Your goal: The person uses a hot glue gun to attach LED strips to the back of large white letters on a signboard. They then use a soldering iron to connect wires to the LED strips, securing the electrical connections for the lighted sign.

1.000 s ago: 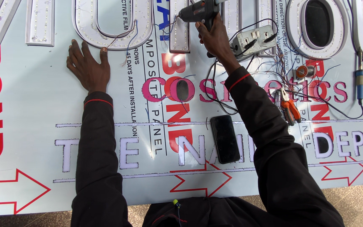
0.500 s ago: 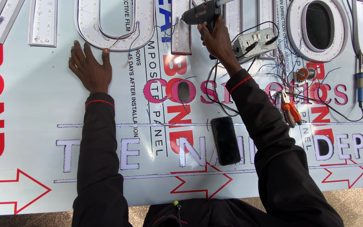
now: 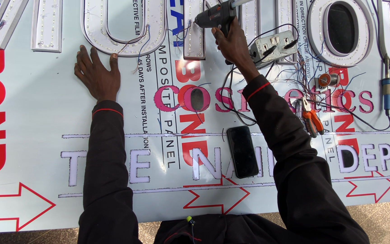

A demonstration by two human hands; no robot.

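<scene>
1. Right hand (image 3: 233, 43), at the top centre of the frame, has its grip wrapped tight around the handle of a dark glue gun (image 3: 215, 14), whose light nozzle points toward the upper right.
2. Left hand (image 3: 96, 74), in the upper left of the frame, holds nothing; its grip is wide, fingers spread and palm flat on the white sign panel (image 3: 46, 126) that covers the desk.
3. Fingertips of the left hand touch the lower curve of a white U-shaped channel letter (image 3: 123, 34) lined with small lights; thin wires trail out of that letter just beside the thumb.
4. Glue gun sits over a straight white channel letter (image 3: 194, 40) at the top centre, just left of the right wrist.
5. Grey power strip (image 3: 274, 45) lies just right of the right hand, with dark cables looping from it down past the forearm.
6. Black phone (image 3: 243, 151) lies face up on the panel in the middle of the frame, beside the right sleeve.
7. Orange-handled pliers (image 3: 312, 119) lie right of centre, below a small spool of wire (image 3: 325, 80).
8. Blue-handled soldering iron (image 3: 387, 86) lies at the far right, upright in the frame, its cord running down and leftward.
9. Both arms wear black sleeves with a red band at the cuff.
</scene>
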